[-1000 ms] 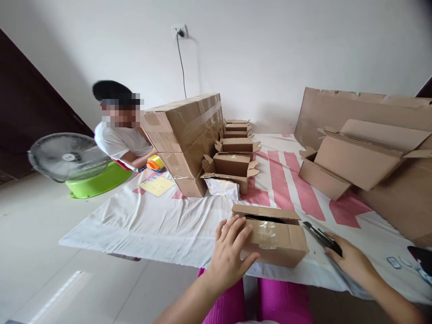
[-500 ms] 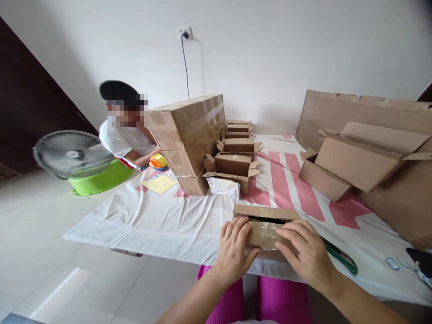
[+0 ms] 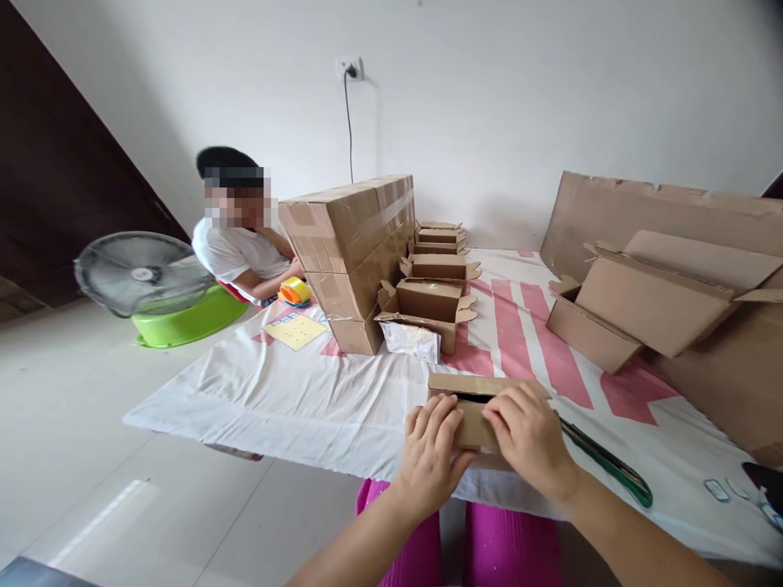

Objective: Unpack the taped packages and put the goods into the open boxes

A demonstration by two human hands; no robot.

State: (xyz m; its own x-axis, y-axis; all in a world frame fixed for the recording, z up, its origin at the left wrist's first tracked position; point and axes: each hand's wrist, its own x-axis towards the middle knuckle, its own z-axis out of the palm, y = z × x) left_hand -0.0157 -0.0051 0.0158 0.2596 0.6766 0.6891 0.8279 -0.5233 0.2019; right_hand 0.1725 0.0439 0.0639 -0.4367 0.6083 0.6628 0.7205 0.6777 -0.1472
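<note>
A small cardboard box [image 3: 472, 430] lies at the table's front edge, with a dark narrow gap along its top between the flaps. My left hand [image 3: 429, 447] grips the box's left part, fingers bent over the top flap and thumb at the front side. My right hand [image 3: 527, 440] is closed over the right part, its thumb and fingertips pinched together at the flap near the gap. Whether tape is in that pinch is hidden. Just right of the box lies a long dark tool with a green handle [image 3: 636, 487].
Sealed cartons [image 3: 360, 236] are stacked mid-table, with several open boxes [image 3: 428, 302] beside them and a white packet [image 3: 411, 341] in front. More open cardboard boxes [image 3: 654, 289] lean at right. Past the stack sits a person [image 3: 236, 253] beside a fan [image 3: 134, 273].
My right hand has moved left along the box top, and its fingers have drawn together into a pinch. My left hand has stayed on the box. The view has shifted slightly.
</note>
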